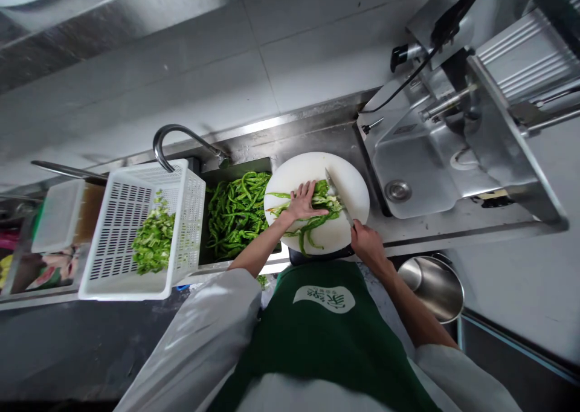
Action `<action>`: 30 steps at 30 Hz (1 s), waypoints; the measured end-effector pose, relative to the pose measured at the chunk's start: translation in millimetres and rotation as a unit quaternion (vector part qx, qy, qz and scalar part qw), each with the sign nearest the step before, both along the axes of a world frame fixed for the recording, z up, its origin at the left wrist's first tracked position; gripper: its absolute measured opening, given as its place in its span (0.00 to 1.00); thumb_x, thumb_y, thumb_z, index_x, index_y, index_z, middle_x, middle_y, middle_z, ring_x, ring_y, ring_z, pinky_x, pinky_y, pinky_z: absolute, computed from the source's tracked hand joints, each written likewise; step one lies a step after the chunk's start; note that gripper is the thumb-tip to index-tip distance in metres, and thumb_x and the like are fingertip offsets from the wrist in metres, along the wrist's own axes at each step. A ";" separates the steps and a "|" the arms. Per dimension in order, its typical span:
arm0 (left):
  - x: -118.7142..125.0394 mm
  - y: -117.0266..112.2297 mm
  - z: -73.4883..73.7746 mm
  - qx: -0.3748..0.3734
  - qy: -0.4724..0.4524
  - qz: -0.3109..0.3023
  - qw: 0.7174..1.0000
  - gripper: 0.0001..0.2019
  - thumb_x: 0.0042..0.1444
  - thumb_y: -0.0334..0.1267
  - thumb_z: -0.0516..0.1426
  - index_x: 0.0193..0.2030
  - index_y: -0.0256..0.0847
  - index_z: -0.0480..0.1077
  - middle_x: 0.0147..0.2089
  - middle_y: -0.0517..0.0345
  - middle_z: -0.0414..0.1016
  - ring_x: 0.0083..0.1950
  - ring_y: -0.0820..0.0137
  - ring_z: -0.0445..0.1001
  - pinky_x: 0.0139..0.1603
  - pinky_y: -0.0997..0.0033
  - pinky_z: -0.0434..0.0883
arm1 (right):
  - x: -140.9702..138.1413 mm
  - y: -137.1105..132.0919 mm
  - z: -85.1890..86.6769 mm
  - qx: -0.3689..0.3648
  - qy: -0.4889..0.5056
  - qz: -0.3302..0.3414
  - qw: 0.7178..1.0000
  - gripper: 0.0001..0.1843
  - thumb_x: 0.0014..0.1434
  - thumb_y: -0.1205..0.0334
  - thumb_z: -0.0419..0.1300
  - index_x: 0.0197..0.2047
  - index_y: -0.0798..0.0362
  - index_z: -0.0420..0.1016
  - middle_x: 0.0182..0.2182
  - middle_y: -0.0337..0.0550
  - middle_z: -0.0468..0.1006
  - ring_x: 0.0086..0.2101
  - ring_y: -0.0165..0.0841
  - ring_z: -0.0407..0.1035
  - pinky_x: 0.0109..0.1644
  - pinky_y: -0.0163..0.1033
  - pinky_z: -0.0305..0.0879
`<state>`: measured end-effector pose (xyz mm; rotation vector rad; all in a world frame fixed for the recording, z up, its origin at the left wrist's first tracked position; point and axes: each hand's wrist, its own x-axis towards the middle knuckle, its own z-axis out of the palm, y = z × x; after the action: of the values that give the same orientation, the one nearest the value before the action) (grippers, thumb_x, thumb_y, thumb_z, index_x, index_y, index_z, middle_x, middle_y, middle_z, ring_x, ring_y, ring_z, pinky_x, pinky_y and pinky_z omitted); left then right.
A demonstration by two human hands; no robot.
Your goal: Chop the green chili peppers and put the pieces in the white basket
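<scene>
A round white cutting board (357, 188) lies on the steel counter in front of me. Long green peppers (312, 225) are bunched on it, some cut at their right ends. My left hand (304, 203) presses down on the bunch with its fingers spread. In my right hand (366, 241) is the handle of a kitchen knife (343, 203). Its blade lies along the cut right side of the peppers, touching or very close to them. Part of the bunch is hidden under my left hand.
Left of the board, a sink holds many whole green peppers (240, 206) below a curved faucet (181, 128). A white plastic basket (118, 279) with chopped green pieces (156, 240) stands further left. A steel slicing machine (426, 170) is at right, with a steel pot (437, 288) below.
</scene>
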<state>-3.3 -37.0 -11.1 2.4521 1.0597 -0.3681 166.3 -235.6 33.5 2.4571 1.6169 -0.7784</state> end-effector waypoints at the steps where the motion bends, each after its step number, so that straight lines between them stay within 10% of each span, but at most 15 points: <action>1: -2.0 -5.5 -2.9 0.008 0.011 -0.011 1.000 0.64 0.54 0.77 0.55 0.82 0.41 0.27 0.83 0.41 0.34 0.82 0.40 0.39 0.76 0.31 0.48 | -4.5 1.5 0.6 -0.004 0.006 0.005 1.000 0.22 0.75 0.60 0.45 0.65 0.58 0.65 0.48 0.58 0.81 0.44 0.43 0.78 0.47 0.40 0.65; 8: -5.3 -60.0 -25.8 0.160 0.044 -0.019 0.986 0.52 0.65 0.69 0.49 0.82 0.35 0.37 0.82 0.34 0.42 0.79 0.40 0.50 0.77 0.34 0.48 | -12.6 27.9 0.3 -0.045 0.013 -0.006 0.999 0.18 0.73 0.62 0.47 0.60 0.57 0.68 0.45 0.58 0.82 0.46 0.45 0.79 0.50 0.42 0.66; 14: 10.6 -46.0 -17.6 0.158 0.041 -0.006 0.987 0.50 0.66 0.66 0.51 0.82 0.33 0.40 0.81 0.31 0.47 0.76 0.40 0.57 0.74 0.36 0.55 | 10.8 38.9 -3.2 -0.037 -0.030 -0.016 0.999 0.20 0.77 0.58 0.42 0.57 0.58 0.71 0.45 0.62 0.83 0.48 0.45 0.79 0.49 0.41 0.67; 24: -12.7 -52.8 1.1 0.133 0.011 0.036 0.990 0.66 0.54 0.76 0.55 0.81 0.25 0.35 0.82 0.28 0.34 0.83 0.39 0.34 0.80 0.38 0.40 | -6.1 10.7 36.7 -0.012 -0.065 0.016 0.998 0.21 0.77 0.59 0.39 0.56 0.61 0.68 0.39 0.61 0.83 0.42 0.46 0.81 0.45 0.42 0.68; 30: -1.9 -48.3 -11.4 0.111 0.034 -0.010 0.993 0.64 0.57 0.71 0.58 0.81 0.24 0.34 0.82 0.31 0.29 0.82 0.38 0.34 0.79 0.35 0.40 | -20.5 23.2 28.7 -0.058 -0.044 0.035 0.997 0.18 0.75 0.63 0.41 0.56 0.60 0.66 0.41 0.62 0.83 0.45 0.46 0.81 0.49 0.43 0.69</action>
<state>-5.2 -85.3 -22.5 2.6637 1.1605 -0.3589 145.8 -212.4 62.2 2.3080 1.5705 -0.7212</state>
